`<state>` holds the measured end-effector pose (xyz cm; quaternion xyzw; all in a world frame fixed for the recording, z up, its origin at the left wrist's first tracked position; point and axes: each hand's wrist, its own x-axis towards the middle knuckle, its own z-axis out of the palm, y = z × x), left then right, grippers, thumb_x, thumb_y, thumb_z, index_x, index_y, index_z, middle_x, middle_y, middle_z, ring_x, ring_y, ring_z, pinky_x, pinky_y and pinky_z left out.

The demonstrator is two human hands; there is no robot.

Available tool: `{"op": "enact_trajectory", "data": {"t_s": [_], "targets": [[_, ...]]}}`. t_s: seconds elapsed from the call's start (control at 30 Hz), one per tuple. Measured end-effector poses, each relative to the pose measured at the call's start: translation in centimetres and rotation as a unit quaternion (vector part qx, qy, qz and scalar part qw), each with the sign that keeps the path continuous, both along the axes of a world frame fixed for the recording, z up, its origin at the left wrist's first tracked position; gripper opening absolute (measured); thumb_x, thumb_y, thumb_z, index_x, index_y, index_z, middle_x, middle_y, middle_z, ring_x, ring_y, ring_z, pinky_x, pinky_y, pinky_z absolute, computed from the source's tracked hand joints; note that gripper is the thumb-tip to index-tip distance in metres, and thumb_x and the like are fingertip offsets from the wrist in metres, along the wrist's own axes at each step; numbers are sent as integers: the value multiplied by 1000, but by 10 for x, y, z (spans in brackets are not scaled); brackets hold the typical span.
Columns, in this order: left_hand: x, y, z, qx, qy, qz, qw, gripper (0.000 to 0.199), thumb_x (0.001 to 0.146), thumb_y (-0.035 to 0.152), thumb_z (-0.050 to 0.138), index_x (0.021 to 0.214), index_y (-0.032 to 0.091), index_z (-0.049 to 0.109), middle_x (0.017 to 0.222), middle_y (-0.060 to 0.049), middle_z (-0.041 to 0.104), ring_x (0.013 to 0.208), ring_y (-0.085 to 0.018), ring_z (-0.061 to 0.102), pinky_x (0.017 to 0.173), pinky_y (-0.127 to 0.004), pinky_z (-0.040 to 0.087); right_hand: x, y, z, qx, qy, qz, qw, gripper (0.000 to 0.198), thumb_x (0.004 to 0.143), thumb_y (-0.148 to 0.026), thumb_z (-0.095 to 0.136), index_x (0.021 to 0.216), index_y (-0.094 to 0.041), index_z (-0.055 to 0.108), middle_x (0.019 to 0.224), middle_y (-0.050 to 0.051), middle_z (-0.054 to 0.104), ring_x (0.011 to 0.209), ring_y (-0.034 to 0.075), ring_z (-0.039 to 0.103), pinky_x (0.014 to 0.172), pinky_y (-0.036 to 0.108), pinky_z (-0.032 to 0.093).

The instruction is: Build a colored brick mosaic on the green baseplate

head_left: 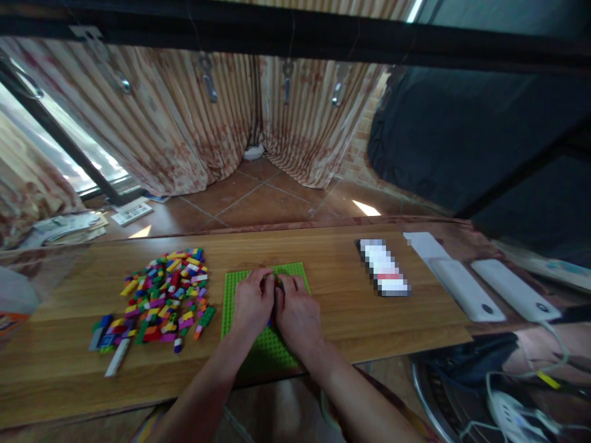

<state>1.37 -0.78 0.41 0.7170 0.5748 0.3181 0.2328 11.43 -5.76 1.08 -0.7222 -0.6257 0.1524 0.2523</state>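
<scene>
A green studded baseplate point(290, 363) lies at the middle of the table's near side. Over it my left hand point(253, 298) and my right hand point(297, 311) meet, thumbs side by side and fingers curled down. Both are closed around small building bricks point(271, 321) on the plate. Only bits of blue and red show between the hands; the rest of those bricks is hidden. Left of the plate spreads a heap of loose coloured bricks point(173, 283). A green brick point(207, 316) lies at the heap's edge closest to my left hand.
The wooden table point(341, 320) also bears a phone point(384, 267) to the right. Two white devices point(466, 289) lie beyond it near the right edge. A long white brick point(118, 357) lies front left. Below right are a power strip point(512, 415) and cables.
</scene>
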Motion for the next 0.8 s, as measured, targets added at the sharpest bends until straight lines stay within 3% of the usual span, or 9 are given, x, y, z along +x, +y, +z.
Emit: {"op": "enact_trajectory", "data": {"t_s": [0.4,0.57,0.7,0.8], "targets": [[-3,1,1,-18,-31,-8,999,27,90,26,48,105,16,68,103,-9,73,89,-20,69,87,-35,54,1,2,1,2,-6,10,1000,30,98,-25,37,118,-20,59,117,12,63,89,21,67,69,30,49],[-9,5,4,-38,-68,8,997,28,89,28,49,107,16,67,106,-9,73,89,-19,69,81,-32,55,2,3,-1,7,16,3,1000,32,97,-27,40,122,-18,59,119,14,64,93,23,66,76,34,51],[-27,16,8,-33,-69,24,997,30,87,30,51,105,15,69,103,-9,74,89,-20,68,83,-33,53,15,9,-6,38,107,-28,993,34,93,-30,45,120,-15,61,115,15,67,97,24,65,85,37,51],[-44,25,12,-57,-74,-3,996,29,87,32,51,98,14,71,93,-8,75,84,-19,67,80,-30,51,36,16,-9,29,223,-78,971,33,88,-36,47,109,-18,66,97,10,73,81,21,67,75,35,52]]}}
